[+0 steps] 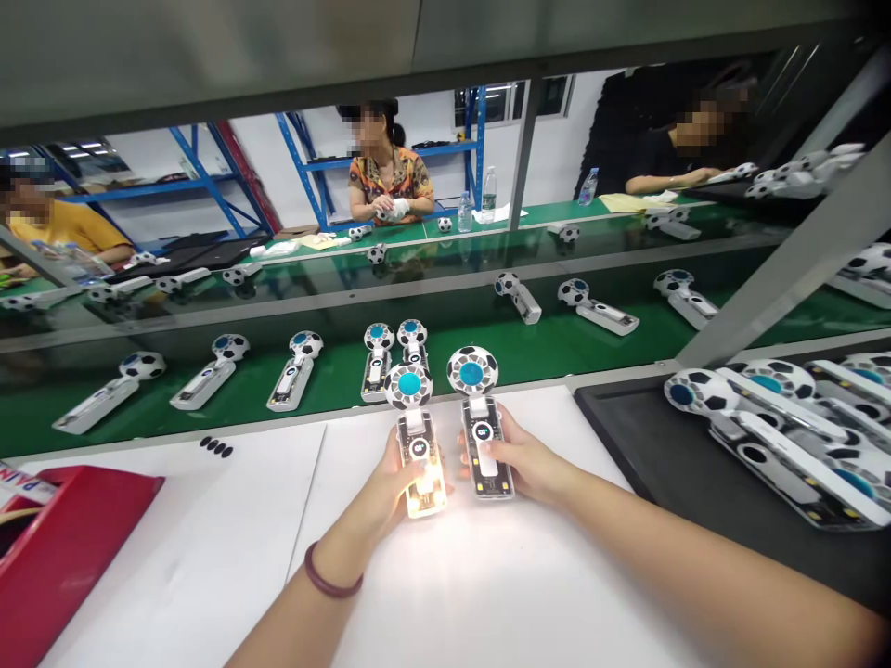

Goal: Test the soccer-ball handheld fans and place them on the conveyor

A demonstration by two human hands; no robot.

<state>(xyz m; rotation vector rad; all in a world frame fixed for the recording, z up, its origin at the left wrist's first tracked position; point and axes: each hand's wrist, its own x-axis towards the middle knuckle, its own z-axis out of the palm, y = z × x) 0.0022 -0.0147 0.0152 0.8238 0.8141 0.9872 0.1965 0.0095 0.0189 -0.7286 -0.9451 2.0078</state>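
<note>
My left hand (390,482) is wrapped round a handheld fan (409,384) with a football-patterned round head, a blue centre and a clear-fronted body. Its lower body glows bright yellow-white, and its small round display is lit. A second fan of the same kind (472,371) is gripped in my right hand (519,455), the thumb lying on its white front strip below a lit display. Both fans are held upright side by side above the white worktop (501,594), a small gap between them. Fingers behind the bodies are partly hidden.
A green conveyor belt (473,357) ahead carries several similar fans. On the right, a black tray (626,436) holds a pile of them. A red bin (90,529) stands at left near small black oval pieces (216,447). Across the belt sit co-workers; a metal post (780,223) slants at right.
</note>
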